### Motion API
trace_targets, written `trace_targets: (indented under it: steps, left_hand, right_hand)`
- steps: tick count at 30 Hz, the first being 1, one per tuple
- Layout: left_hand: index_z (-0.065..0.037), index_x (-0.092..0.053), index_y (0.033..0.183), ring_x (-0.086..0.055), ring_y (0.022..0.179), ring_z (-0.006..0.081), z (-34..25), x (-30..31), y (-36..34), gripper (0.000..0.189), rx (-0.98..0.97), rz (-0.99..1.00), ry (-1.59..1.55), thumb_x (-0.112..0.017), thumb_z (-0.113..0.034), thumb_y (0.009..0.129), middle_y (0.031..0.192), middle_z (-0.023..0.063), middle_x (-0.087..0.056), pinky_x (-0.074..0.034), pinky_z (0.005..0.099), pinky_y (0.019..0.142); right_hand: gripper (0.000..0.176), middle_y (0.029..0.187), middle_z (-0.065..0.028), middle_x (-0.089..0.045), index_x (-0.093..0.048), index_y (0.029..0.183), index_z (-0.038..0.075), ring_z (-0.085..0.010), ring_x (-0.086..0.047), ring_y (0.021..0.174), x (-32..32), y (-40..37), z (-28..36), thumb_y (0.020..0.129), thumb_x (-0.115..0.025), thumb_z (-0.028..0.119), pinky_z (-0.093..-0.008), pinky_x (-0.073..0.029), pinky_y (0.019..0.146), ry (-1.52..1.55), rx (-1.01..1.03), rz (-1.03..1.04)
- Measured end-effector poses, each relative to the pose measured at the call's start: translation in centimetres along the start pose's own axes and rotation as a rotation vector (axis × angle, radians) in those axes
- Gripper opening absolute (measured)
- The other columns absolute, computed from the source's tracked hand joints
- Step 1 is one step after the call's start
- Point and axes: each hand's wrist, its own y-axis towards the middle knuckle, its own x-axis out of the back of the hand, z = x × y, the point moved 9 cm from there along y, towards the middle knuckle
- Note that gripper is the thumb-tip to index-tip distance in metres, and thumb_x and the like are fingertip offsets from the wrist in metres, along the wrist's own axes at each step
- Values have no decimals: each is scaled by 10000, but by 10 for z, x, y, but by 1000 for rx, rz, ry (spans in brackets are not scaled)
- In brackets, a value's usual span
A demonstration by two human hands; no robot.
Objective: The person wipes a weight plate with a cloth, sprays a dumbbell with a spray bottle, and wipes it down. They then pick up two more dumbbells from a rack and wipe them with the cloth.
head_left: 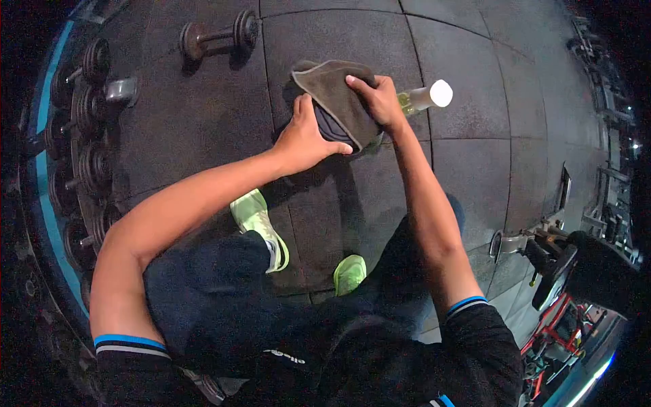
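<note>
A round dark weight plate (329, 127) is held up off the floor, partly covered by a grey-brown cloth (339, 91). My left hand (303, 139) grips the plate's near left edge, thumb stretched along the rim and fingers bent behind it. On the right side, my right hand (381, 100) presses the cloth against the plate with its thumb on top; its other fingers are mostly hidden. Just beyond my right hand is a spray bottle or similar clear bottle (420, 100) with yellowish liquid and a white top.
A dumbbell (220, 39) lies on the dark tiled floor (203, 115) at the upper left. Several more dumbbells (88, 112) line the left side. My green shoes (254, 217) are below my hands. Gym equipment (576, 264) stands at the right.
</note>
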Motion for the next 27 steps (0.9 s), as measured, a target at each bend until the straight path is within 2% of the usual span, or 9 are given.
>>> trace_targets:
  steps: [5, 9, 15, 17, 19, 21, 22, 23, 27]
  left_hand:
    - [139, -94, 1437, -371, 1386, 479, -2, 14, 22, 1293, 57, 10, 110, -880, -536, 664, 1467, 320, -281, -392, 471, 1127]
    - [128, -191, 1421, -409, 1348, 472, -12, -4, 31, 1247, -107, 27, 65, -883, -560, 644, 1402, 312, -358, -386, 481, 1118]
    - [78, -179, 1493, -423, 1351, 424, -21, 8, 24, 1341, -198, 91, 375, -903, -577, 574, 1417, 242, -388, -388, 516, 1102]
    - [32, -183, 1514, -395, 1386, 415, -18, 4, 13, 1336, -200, 107, 330, -915, -551, 562, 1473, 244, -355, -373, 522, 1121]
    - [6, -185, 1524, -375, 1407, 421, -14, -1, 7, 1322, -264, 72, 256, -920, -528, 564, 1494, 250, -342, -365, 515, 1134]
    - [1, -175, 1526, -344, 1433, 433, -14, 0, 12, 1293, -213, 120, 181, -929, -442, 574, 1523, 264, -330, -342, 491, 1168]
    - [16, -161, 1526, -340, 1438, 433, -14, 1, 15, 1296, -216, 128, 176, -930, -419, 578, 1528, 274, -329, -333, 477, 1181]
    - [31, -147, 1526, -336, 1442, 433, -14, 1, 15, 1299, -217, 135, 169, -931, -396, 583, 1533, 283, -328, -324, 464, 1194]
    - [61, -61, 1533, -279, 1472, 441, -11, -5, 14, 1289, -220, 181, 168, -902, -352, 649, 1559, 326, -254, -259, 446, 1229]
  right_hand:
    - [385, 734, -12, -681, -728, 866, -40, -83, -589, 640, -5, 31, 14, 896, -744, 344, -283, -458, 573, 7, 56, 58]
    - [338, 809, 22, -672, -737, 930, -33, -55, -568, 711, 20, 18, 2, 941, -720, 304, -252, -450, 620, -77, -23, 25]
    - [389, 863, -11, -712, -707, 1006, -74, -96, -590, 801, 29, -33, 10, 976, -669, 313, -287, -486, 715, -14, 208, -376]
    - [429, 1012, -140, -748, -689, 1113, -61, -205, -665, 891, 24, -64, -12, 982, -636, 344, -375, -504, 825, 15, 158, -464]
    - [500, 1152, -185, -709, -623, 1229, -80, -279, -662, 1048, 11, -107, -50, 1014, -583, 370, -401, -480, 948, -105, -217, -535]
    - [573, 1335, -219, -608, -492, 1385, -83, -302, -568, 1255, -21, -142, -44, 1039, -534, 372, -392, -395, 1088, 72, -15, -610]
    - [613, 1475, -219, -481, -357, 1491, -54, -299, -442, 1386, -37, -149, -45, 1053, -503, 349, -377, -301, 1164, 180, 51, -556]
    - [554, 1410, -163, -541, -466, 1405, -55, -247, -474, 1324, -40, -154, -89, 1058, -513, 375, -352, -314, 1135, 172, -63, -580]
    - [515, 1300, -133, -602, -535, 1334, -59, -212, -542, 1205, -26, -125, -30, 1048, -541, 369, -341, -387, 1062, 289, 47, -628]
